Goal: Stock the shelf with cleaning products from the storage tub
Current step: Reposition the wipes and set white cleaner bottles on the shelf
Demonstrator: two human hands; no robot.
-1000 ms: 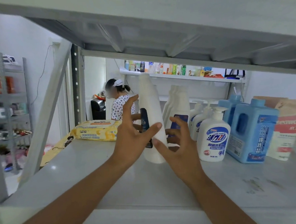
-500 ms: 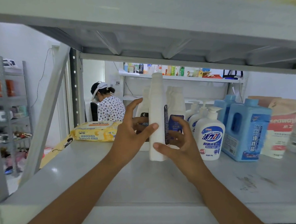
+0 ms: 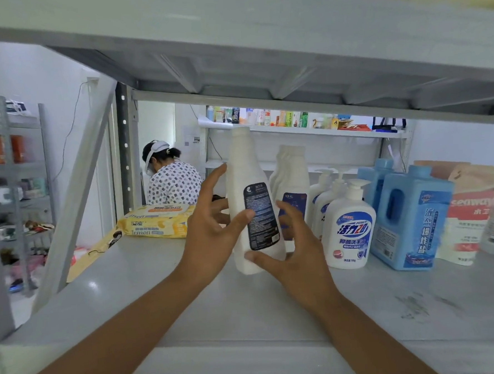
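Observation:
A tall white bottle (image 3: pixel 244 187) with a dark label stands on the grey shelf board (image 3: pixel 148 297), leaning slightly left. My left hand (image 3: pixel 211 235) holds it from the left, thumb across the label and fingers behind. My right hand (image 3: pixel 299 250) holds it low on the right, with the thumb at the front of its base and curled fingers beside it. A second white bottle (image 3: pixel 291 172) with a blue label stands just behind. The storage tub is out of sight.
Right of the bottle stand white pump bottles (image 3: pixel 349 229), blue jugs (image 3: pixel 412 220) and a red-and-white pouch (image 3: pixel 470 213). A yellow wipes pack (image 3: pixel 155 221) lies at the back left. The upper shelf (image 3: pixel 230 29) hangs low overhead. A person (image 3: pixel 171 180) works behind the rack.
The white bottle has been turned between my hands, so its dark label now faces me, and it leans a little. Both hands have stayed on it.

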